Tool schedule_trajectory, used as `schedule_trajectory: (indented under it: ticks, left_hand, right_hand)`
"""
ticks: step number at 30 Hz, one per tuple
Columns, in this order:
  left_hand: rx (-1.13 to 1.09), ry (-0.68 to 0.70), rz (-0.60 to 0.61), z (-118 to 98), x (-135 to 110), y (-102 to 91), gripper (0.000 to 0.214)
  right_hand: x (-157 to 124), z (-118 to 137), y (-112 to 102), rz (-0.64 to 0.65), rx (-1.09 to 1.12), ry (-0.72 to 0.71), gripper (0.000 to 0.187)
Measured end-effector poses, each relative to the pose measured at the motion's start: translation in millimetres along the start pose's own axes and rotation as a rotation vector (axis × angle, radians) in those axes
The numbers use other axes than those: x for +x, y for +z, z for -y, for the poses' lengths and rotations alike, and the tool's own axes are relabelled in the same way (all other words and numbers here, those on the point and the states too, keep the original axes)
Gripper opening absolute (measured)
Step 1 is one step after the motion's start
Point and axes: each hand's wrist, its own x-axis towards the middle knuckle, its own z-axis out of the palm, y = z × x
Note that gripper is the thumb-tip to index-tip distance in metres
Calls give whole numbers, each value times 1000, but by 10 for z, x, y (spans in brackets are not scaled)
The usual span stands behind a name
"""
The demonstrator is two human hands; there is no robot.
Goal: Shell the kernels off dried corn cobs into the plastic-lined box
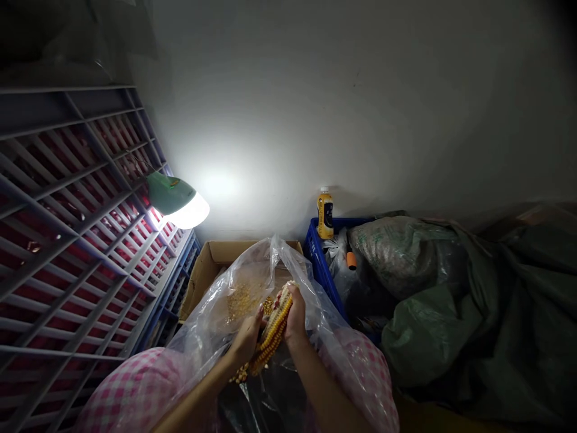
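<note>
An ear of dried corn (276, 331) slants between my two hands over a clear plastic bag (198, 328). Yellow kernels cover part of it, while a pale stretch along its upper side is bare. Wrapped around the top end is my right hand (296, 313). My left hand (247, 338) is closed against the near left side of the ear, thumb pointing up; some of its fingers are hidden. Loose corn kernels (242, 300) lie in the bag, with more kernels (240, 375) below my left hand.
Behind the bag stands a cardboard box (198, 279). A lit bulb lamp (180, 201) hangs on stacked plastic crates (81, 228) at left. To the right, a blue crate (322, 270) holds bags, with a yellow drink bottle (325, 219) at its rim. Dark green sheeting (428, 337) lies beside it.
</note>
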Motion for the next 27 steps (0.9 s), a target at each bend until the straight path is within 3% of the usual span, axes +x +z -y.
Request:
schedule_trajectory:
  ticks: [3,6,8,11,16,22,27]
  left_hand:
    - [132,48,12,-161,94,-144,78]
    - [285,72,-87,-247,126,-232,77]
    - [347,96,-103,-267,93,-205,74]
    - [401,142,-32,-280,0,-77,69]
    - [463,113,-107,-239,-78,34,62]
    - [268,69,-98,-70,-53,20,63]
    - [-52,-10,30,-142,-21,-18,74]
  right_hand:
    - [16,126,22,-11,99,106,30]
    - [48,165,21,-38,47,30,29]
    - [65,141,25,-65,31,-5,29]
    - [71,80,54,-94,26,-35,29]
    - [36,-6,82,-104,-9,-4,29]
    - [-8,-65,37,-104,-16,23,32]
    - [-64,6,53,-22,28,88,34]
